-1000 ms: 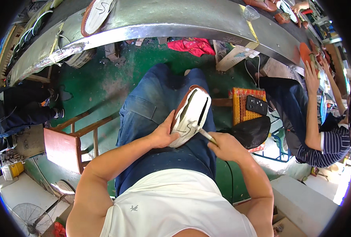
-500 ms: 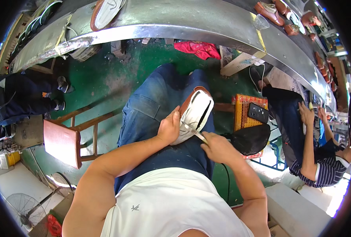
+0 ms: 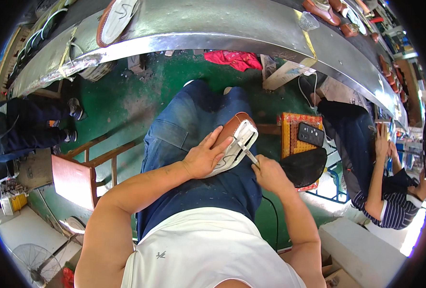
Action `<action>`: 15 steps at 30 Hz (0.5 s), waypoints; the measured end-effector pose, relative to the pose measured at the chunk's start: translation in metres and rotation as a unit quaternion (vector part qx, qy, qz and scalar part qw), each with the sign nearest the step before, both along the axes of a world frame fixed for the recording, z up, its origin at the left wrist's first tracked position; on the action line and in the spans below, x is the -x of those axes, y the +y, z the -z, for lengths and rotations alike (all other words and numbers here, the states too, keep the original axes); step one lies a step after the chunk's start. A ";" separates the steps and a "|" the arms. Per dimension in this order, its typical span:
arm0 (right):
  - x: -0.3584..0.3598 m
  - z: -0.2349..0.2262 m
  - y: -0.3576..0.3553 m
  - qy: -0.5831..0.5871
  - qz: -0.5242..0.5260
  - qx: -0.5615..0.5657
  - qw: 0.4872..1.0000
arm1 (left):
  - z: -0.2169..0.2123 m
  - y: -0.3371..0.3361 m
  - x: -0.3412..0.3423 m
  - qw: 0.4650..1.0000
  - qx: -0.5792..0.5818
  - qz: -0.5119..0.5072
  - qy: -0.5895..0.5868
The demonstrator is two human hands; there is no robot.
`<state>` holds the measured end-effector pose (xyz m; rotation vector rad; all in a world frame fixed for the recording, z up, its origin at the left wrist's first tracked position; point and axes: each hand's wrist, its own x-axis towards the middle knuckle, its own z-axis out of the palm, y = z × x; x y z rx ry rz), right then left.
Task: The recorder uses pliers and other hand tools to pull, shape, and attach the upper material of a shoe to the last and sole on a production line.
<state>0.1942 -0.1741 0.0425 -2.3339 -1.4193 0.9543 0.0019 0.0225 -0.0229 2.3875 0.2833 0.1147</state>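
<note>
A brown leather shoe [image 3: 234, 126] lies across my lap with its pale bottom turned up. Dark pen-like marks show on that bottom, and a loose whitish layer stands up along the toe end. My left hand [image 3: 206, 156] grips the shoe from its left side, fingers stretched over the edge and onto the bottom. In my right hand [image 3: 273, 176] is a slim metal hand tool [image 3: 249, 155], its exact kind unclear. The tool's tip touches the shoe's bottom near my left fingertips. My right fingers are closed round its handle.
A metal-topped bench [image 3: 213, 19] runs along the far side, bearing another upturned shoe [image 3: 118, 21]. To my right, a stool [image 3: 289, 132] holds a phone [image 3: 311, 134] and a black cap [image 3: 305, 168]; a co-worker [image 3: 390, 201] sits beyond. A wooden stool [image 3: 74, 180] stands left.
My left hand has slid forward and spread its fingers over the shoe's bottom. The tool has moved forward and right, toward the toe end. The toe layer's dark gap now looks narrower.
</note>
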 end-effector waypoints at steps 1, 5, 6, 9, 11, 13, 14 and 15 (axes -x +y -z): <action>-0.008 -0.003 0.003 -0.001 0.003 -0.001 1.000 | -0.001 0.002 -0.001 0.999 -0.023 0.018 0.013; -0.033 -0.024 0.011 0.099 -0.018 0.090 0.991 | -0.016 0.006 -0.007 0.998 -0.036 0.032 0.039; -0.033 -0.045 0.013 0.148 0.017 0.140 0.979 | -0.025 0.005 -0.007 0.995 -0.008 0.031 0.094; -0.024 -0.041 0.018 0.138 0.050 0.090 0.985 | -0.021 0.006 -0.007 0.991 -0.011 0.039 0.126; -0.003 -0.012 0.020 0.078 0.129 -0.176 0.973 | -0.024 0.006 -0.010 0.991 -0.027 0.051 0.122; -0.004 0.008 0.027 0.005 0.063 -0.212 0.975 | -0.036 0.008 -0.015 0.979 -0.047 0.087 0.181; -0.003 0.005 0.032 -0.010 0.048 -0.108 0.993 | -0.050 0.011 -0.019 0.978 -0.044 0.091 0.184; -0.004 0.002 0.035 -0.023 0.033 -0.002 0.999 | -0.064 0.017 -0.025 0.966 -0.034 0.106 0.233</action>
